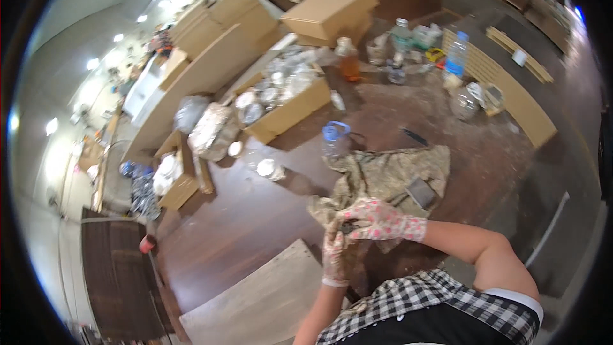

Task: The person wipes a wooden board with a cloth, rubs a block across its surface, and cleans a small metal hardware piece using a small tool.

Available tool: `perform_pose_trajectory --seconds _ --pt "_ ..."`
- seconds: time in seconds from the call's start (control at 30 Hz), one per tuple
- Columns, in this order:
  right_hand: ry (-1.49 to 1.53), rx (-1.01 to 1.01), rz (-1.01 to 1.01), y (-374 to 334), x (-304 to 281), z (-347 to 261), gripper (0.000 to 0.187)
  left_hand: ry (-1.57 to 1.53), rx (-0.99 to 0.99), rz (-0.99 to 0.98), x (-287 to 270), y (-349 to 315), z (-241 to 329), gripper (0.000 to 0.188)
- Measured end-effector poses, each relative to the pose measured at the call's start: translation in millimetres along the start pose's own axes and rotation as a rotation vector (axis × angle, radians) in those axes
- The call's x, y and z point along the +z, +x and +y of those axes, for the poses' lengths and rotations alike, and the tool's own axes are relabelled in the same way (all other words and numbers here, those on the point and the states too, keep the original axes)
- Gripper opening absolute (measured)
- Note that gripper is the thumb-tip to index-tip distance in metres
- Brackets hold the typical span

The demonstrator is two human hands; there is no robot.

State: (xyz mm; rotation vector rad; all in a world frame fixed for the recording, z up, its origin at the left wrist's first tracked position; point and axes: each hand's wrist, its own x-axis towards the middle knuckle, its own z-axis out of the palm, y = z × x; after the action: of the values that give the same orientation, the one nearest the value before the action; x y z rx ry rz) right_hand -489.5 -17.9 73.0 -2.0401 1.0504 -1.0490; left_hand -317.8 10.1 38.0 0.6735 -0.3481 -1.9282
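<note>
Grips a small dark piece [348, 227] in the lower centre of the frame, between left hand [335, 254] and right hand [378, 220], both in pale gloves with pink spots. Bends the right fingers over it from above and the right, closed on it; curls the left fingers up against it from below and the left, also closed. Hides most of its shape between the gloves, so cannot tell exactly what kind of thing. Wears a black-and-white checked garment [408, 294] at the lower right. Works just below a crumpled, stained cloth [367, 182], right of centre, with a grey block [421, 192] lying on it. Has a blue-rimmed jug [335, 142] just beyond the cloth and a dark strip [414, 137] to the right of that, on the brown table [223, 236]. Faces a long open carton [290, 117] of clear containers above centre, with a smaller box [183, 193] of white items at the left. Has, toward the upper right, an amber bottle [348, 66] and a blue-capped bottle [456, 59], well apart, both upright. Has a pale board [255, 300] at the lower left, near the left forearm.
</note>
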Motion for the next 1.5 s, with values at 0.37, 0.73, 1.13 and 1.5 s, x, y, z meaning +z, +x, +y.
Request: perform_pose_trajectory --seconds 0.37,0.73,1.13,1.5 --pt "-1.065 0.877 -0.068 -10.5 -123.2 125.0 0.037 -0.023 0.140 0.045 -42.4 -37.7 27.9 0.039" --pt "-1.054 0.675 0.097 -29.9 -135.6 195.5 0.019 -0.071 0.178 0.046 -38.2 -76.1 36.3 0.035" --pt "0.080 0.238 -0.196 13.4 45.5 -112.8 0.019 -0.028 0.188 0.022 -51.1 -134.9 76.9 0.057" --pt "-0.413 -0.271 -0.463 -6.7 102.4 -175.1 0.037 -0.046 0.229 0.095 -68.6 -216.2 78.1 0.051"
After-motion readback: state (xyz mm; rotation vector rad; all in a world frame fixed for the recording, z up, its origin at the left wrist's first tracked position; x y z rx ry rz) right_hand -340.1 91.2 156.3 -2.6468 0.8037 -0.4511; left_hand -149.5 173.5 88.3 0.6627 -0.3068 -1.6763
